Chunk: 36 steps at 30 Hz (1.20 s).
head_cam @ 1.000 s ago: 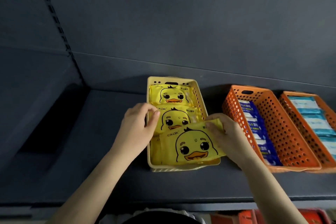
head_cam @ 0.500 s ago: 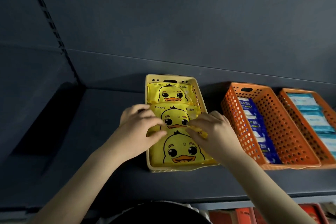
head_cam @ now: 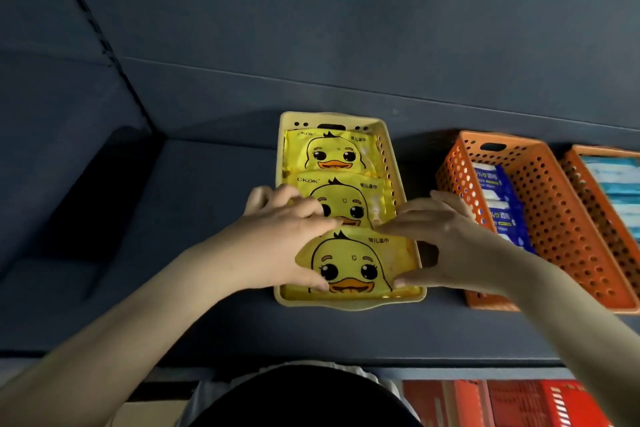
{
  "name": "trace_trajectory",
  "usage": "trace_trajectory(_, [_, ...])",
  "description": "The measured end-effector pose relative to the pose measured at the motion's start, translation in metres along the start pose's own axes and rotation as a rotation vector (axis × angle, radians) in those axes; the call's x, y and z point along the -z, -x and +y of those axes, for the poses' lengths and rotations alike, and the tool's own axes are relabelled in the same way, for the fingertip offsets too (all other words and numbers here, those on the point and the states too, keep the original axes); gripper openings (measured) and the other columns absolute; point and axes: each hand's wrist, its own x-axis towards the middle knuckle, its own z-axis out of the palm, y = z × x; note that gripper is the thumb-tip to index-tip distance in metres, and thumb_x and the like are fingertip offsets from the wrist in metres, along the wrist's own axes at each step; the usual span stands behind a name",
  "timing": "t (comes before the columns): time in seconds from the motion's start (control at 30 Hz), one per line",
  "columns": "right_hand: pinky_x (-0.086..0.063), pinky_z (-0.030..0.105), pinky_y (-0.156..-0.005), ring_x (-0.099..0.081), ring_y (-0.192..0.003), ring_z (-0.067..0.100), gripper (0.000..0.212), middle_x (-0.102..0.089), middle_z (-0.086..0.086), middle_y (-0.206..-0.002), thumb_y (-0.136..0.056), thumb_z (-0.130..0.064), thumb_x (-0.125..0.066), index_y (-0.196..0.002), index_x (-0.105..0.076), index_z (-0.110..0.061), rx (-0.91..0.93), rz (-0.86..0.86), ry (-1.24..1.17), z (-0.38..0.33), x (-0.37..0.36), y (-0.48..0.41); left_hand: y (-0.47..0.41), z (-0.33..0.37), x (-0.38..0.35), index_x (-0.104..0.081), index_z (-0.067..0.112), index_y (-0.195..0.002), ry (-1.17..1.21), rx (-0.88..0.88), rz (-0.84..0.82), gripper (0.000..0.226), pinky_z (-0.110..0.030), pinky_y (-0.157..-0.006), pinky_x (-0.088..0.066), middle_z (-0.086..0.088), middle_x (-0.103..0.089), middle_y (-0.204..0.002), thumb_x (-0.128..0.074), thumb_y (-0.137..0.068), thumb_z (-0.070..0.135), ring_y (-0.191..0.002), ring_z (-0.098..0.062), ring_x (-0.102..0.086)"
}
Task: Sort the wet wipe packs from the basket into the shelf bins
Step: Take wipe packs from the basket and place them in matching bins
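A dark grey shelf board runs left to right, with a deep shadow lying over its far left part. Behind it rises a plain dark grey back panel. A slotted upright strip slants down the panel at far left. Below the shelf's near edge, at near right, red packages with white markings stand side by side; their print is too blurred to read.

The front duck pack, tilted up a second ago, now lies flat in the near end of the yellow bin. The right hand no longer pinches it. The left hand is off the bin's side, and both hands now rest spread on this pack.
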Motion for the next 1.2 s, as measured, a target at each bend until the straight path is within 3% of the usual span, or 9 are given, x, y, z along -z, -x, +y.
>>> trace_trajectory(0.2, [0.000,0.029,-0.105,-0.005,-0.130,-0.009,0.079,-0.039,-0.025,-0.140,-0.068,-0.084,-0.044,-0.138,-0.045,-0.048,0.053,-0.038,-0.059,-0.009,-0.003,-0.007,0.001,0.001,0.005,-0.029,0.051,-0.143,-0.045,0.009,-0.084,0.077,-0.046,-0.111,0.012,0.024,-0.030,-0.135,-0.053,-0.074,0.076,-0.130,-0.012,-0.002])
trace_trajectory(0.3, [-0.005,0.028,-0.101,-0.016,-0.133,0.001,0.077,-0.044,-0.019,-0.138,-0.070,-0.083,-0.043,-0.136,-0.048,-0.044,0.063,0.003,-0.041,-0.014,-0.006,-0.006,0.000,0.002,0.008,-0.028,0.050,-0.144,-0.109,0.024,-0.152,0.078,-0.055,-0.114,0.013,0.023,-0.029,-0.137,-0.053,-0.074,0.076,-0.135,-0.013,-0.004])
trace_trajectory(0.47, [-0.017,0.051,-0.108,-0.034,-0.131,0.014,0.075,-0.055,-0.012,-0.128,-0.074,-0.086,-0.032,-0.127,-0.058,-0.041,0.062,0.030,0.128,-0.009,-0.008,-0.003,-0.005,0.008,0.007,-0.016,0.049,-0.148,-0.193,0.054,-0.224,0.081,-0.064,-0.113,0.010,0.014,-0.020,-0.145,-0.052,-0.079,0.072,-0.141,-0.022,-0.001])
trace_trajectory(0.53, [-0.020,0.056,-0.110,-0.038,-0.131,0.018,0.075,-0.057,-0.012,-0.126,-0.071,-0.086,-0.033,-0.123,-0.062,-0.040,0.067,0.005,0.179,-0.010,-0.004,-0.005,-0.003,0.007,0.007,-0.015,0.049,-0.148,-0.183,0.065,-0.218,0.082,-0.061,-0.115,0.008,0.014,-0.018,-0.144,-0.053,-0.079,0.071,-0.140,-0.022,-0.001])
trace_trajectory(0.63, [-0.013,0.048,-0.114,-0.036,-0.134,0.013,0.075,-0.055,-0.013,-0.130,-0.070,-0.083,-0.033,-0.120,-0.064,-0.037,0.038,0.051,0.100,-0.015,0.005,-0.010,0.002,0.002,0.010,-0.016,0.050,-0.148,-0.038,0.113,-0.186,0.087,-0.046,-0.117,0.000,0.019,-0.019,-0.144,-0.056,-0.075,0.074,-0.137,-0.014,-0.003])
trace_trajectory(0.7, [-0.008,0.043,-0.116,-0.029,-0.141,0.011,0.084,-0.044,-0.010,-0.146,-0.074,-0.082,-0.035,-0.138,-0.050,-0.031,0.042,0.088,0.010,-0.025,0.005,-0.015,0.003,0.001,0.010,-0.004,0.048,-0.150,-0.007,0.110,-0.170,0.096,-0.037,-0.117,0.002,0.019,-0.010,-0.151,-0.055,-0.073,0.076,-0.140,-0.012,0.002])
trace_trajectory(0.83, [0.020,0.038,-0.117,0.020,-0.146,0.008,0.105,0.020,-0.012,-0.158,-0.072,-0.088,-0.018,-0.151,0.016,-0.028,0.030,-0.114,0.001,-0.045,-0.008,-0.021,-0.003,-0.001,0.005,0.022,0.039,-0.149,-0.140,0.091,-0.196,0.115,-0.045,-0.110,0.025,0.012,0.037,-0.153,-0.050,-0.070,0.083,-0.140,-0.014,0.035])
trace_trajectory(1.0, [0.020,0.041,-0.116,0.023,-0.145,0.023,0.113,0.029,-0.004,-0.155,-0.069,-0.093,-0.008,-0.149,0.025,-0.021,0.023,-0.135,0.239,-0.042,-0.018,-0.025,-0.015,0.001,0.005,0.032,0.029,-0.145,-0.391,0.201,-0.340,0.126,-0.071,-0.102,0.023,-0.005,0.036,-0.152,-0.044,-0.065,0.091,-0.132,-0.034,0.045])
trace_trajectory(1.2, [0.015,0.035,-0.117,0.017,-0.147,0.011,0.098,0.020,-0.011,-0.158,-0.076,-0.086,-0.012,-0.149,0.023,-0.032,0.047,-0.129,0.127,-0.039,-0.006,-0.022,-0.010,-0.004,0.019,0.016,0.029,-0.152,-0.270,0.156,-0.309,0.108,-0.064,-0.110,0.020,0.001,0.021,-0.160,-0.043,-0.077,0.081,-0.138,-0.027,0.039])
